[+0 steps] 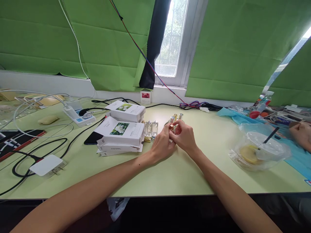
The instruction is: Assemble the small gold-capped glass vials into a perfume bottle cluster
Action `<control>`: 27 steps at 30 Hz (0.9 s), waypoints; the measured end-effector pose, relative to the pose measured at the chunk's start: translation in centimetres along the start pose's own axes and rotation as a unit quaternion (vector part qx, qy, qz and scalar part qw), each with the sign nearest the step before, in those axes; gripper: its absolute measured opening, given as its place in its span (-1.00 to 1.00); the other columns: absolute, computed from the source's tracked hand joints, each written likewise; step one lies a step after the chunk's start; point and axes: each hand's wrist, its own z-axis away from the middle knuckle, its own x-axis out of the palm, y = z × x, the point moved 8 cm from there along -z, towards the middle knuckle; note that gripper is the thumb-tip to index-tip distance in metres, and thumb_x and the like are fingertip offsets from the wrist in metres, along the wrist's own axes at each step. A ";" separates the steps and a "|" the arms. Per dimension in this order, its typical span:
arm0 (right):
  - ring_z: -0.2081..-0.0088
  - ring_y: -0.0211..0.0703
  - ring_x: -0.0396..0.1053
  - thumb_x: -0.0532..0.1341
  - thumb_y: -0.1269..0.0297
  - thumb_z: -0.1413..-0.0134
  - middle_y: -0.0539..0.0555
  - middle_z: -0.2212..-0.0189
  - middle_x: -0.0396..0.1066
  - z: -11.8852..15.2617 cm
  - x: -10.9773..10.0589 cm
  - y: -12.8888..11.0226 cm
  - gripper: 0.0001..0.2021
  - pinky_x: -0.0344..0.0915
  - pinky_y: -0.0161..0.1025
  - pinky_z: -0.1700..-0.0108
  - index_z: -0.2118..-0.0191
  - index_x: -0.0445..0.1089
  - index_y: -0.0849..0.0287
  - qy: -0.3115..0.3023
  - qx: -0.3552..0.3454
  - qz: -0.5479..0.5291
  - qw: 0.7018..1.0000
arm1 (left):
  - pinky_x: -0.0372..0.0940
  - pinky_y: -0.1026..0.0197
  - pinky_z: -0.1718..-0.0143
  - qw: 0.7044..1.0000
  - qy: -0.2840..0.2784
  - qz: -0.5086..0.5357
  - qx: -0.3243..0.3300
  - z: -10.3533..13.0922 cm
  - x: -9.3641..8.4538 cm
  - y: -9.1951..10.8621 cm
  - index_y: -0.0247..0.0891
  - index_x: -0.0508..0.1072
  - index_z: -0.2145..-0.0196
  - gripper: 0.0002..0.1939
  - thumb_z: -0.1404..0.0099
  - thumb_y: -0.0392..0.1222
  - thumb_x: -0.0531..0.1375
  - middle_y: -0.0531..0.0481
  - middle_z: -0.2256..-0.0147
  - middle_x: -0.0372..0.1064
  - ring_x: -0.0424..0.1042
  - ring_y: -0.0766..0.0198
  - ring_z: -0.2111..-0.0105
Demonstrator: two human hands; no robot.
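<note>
Both hands meet over the table, closed around one small perfume bottle point(171, 127) with a copper-coloured top; most of its body is hidden by fingers. My left hand point(161, 146) wraps its lower part, while the fingertips of my right hand point(185, 136) pinch near the top. Just behind them stand several similar bottles with gold and silver tops point(181, 116), partly covered by the hands. To the left, clear glass bottles point(155, 128) stand in a small group beside the white boxes, with a gold cap point(147, 139) lying in front.
White flower-printed boxes point(128, 129) are stacked at left over a dark phone point(91, 138). Further left are a power strip point(82, 119), cables and a white charger point(48, 165). A bagged drink cup point(257, 150) stands at right, near another person's hand point(301, 134).
</note>
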 end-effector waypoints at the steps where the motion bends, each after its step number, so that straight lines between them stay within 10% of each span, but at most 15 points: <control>1: 0.54 -0.24 0.21 0.26 0.21 -0.01 -0.14 0.61 0.22 0.0 0.0 0.0 -0.86 0.14 -0.28 0.41 0.30 0.35 0.10 -0.002 0.002 -0.002 1.000 | 0.29 0.18 0.35 1.000 0.001 -0.001 -0.001 0.0 0.0 0.0 -0.25 0.20 -0.18 -0.33 -0.07 -0.40 0.12 -0.14 0.10 0.44 0.43 0.19 0.33; 27: 0.54 -0.21 0.31 0.29 0.14 -0.04 -0.13 0.58 0.30 -0.1 0.1 0.5 -0.72 0.24 -0.28 0.41 0.15 0.33 0.10 -0.001 0.017 -0.048 0.999 | 0.30 0.24 0.47 0.997 0.075 0.007 0.014 0.4 -0.7 -0.4 -0.17 0.12 -0.14 -0.42 -0.19 -0.34 0.17 -0.22 -0.13 0.13 0.31 0.41 0.45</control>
